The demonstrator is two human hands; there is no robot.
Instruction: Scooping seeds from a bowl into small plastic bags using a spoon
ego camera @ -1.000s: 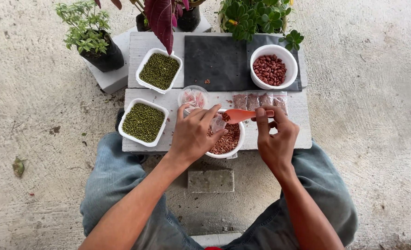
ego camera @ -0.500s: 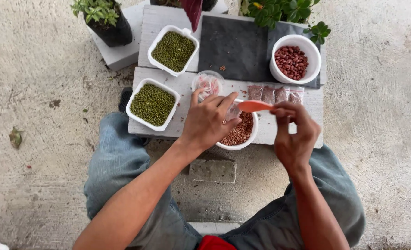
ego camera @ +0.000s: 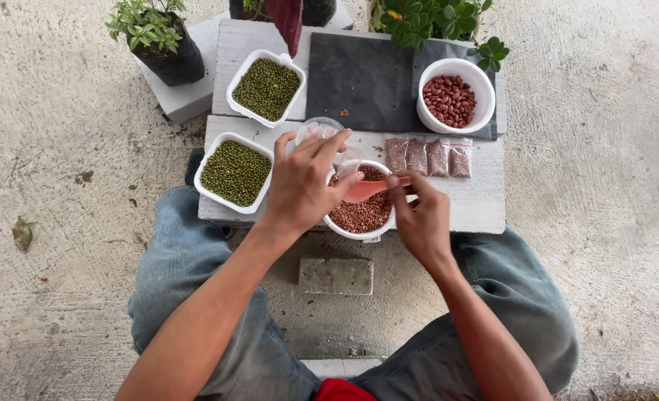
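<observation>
The orange plastic spoon lies between the two hands, directly over the round white bowl of small reddish-brown seeds at the near edge of the grey wooden table. Its long axis runs nearly level from side to side: the bowl end points toward the left hand, and the handle points toward the right hand, rising slightly that way. The right hand's grip is closed on the handle, pinched between thumb and fingertips. The left hand's grip is closed too, its fingertips pinching a small clear plastic bag just above the spoon's tip; whether the bag and spoon touch cannot be made out. To the right of the bowl, four small filled bags of seeds lie in a row on the table.
</observation>
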